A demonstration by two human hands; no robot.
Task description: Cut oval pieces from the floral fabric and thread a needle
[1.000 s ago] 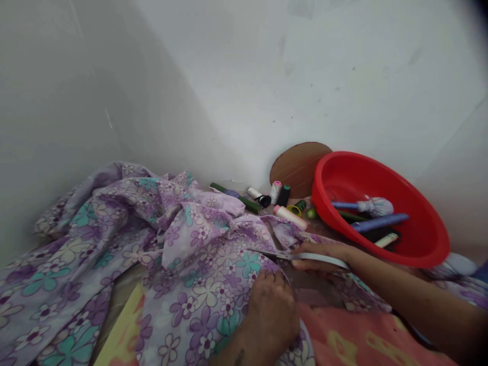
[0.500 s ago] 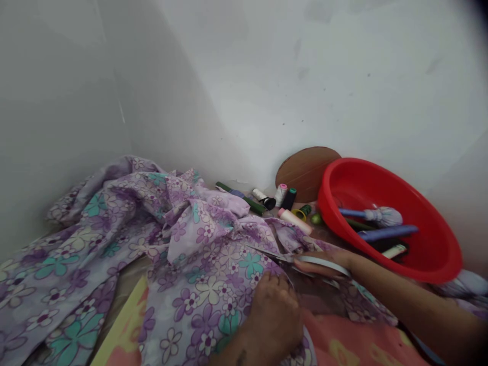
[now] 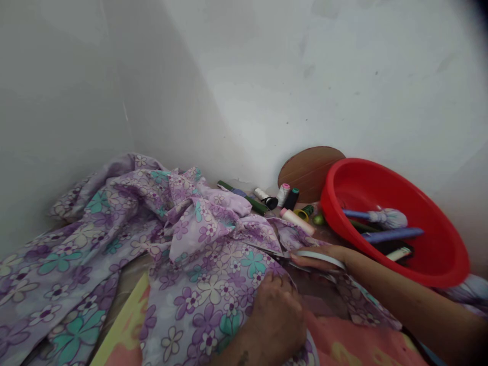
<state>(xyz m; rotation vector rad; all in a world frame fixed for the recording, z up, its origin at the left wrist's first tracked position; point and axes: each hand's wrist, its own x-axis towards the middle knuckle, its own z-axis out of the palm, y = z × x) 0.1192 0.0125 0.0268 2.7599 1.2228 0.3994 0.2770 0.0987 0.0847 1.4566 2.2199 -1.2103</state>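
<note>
- Pale walls [image 3: 251,91] meet in a corner behind a low brown surface, partly covered by a red-and-yellow sheet [image 3: 343,338]; whether this is a tabletop or a floor, I cannot tell.
- Floral cloth [image 3: 213,290] lies bunched toward the far left and flatter in front, its near part reaching under the left hand [image 3: 280,310].
- The right hand [image 3: 331,251] has its grip closed around the handles of the scissors [image 3: 280,253].
- Key relation: the scissors' long axis runs roughly crosswise, tips leftward and slightly away from the person, so the blades meet the cloth left of the right grip. Whether cloth sits between them is too small to tell.
- The left hand rests on the cloth just on the near side of the blades, fingers curled; whether its grip pinches any fabric is hidden.
- Beyond the scissors are thread spools [image 3: 283,194] and a brown disc [image 3: 308,170]; a red basin [image 3: 373,183] stands tilted to the right.
</note>
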